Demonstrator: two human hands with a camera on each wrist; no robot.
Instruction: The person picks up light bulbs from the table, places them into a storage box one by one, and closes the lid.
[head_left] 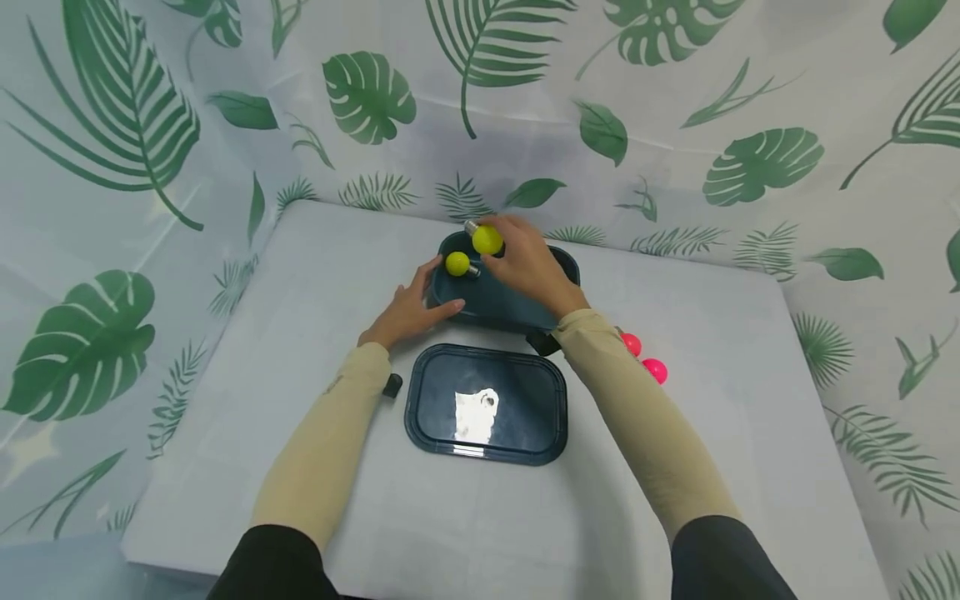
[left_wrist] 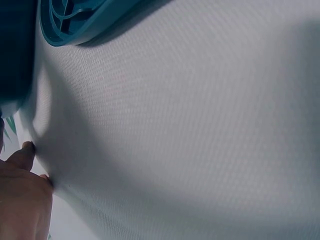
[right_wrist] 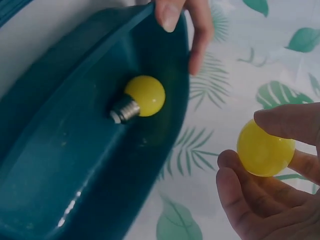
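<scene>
A dark blue-green plastic box [head_left: 517, 304] stands toward the back of the table. One yellow light bulb [right_wrist: 145, 95] with a silver screw base lies inside, near the box's left end. My left hand [head_left: 405, 315] holds that end at the corner, thumb and fingers spread round the rim; the left wrist view catches only part of this hand [left_wrist: 25, 195]. Above the box, my right hand [head_left: 528, 262] pinches a second yellow light bulb [head_left: 487, 240] between thumb and fingers. Its silver base points up and left in the head view.
The matching dark lid [head_left: 487, 404] lies on the white-covered table [head_left: 247, 400] in front of the box. Two pink bulbs [head_left: 655, 371] sit to the right, beside my right sleeve. Leaf-printed cloth [head_left: 517, 158] hangs behind the table.
</scene>
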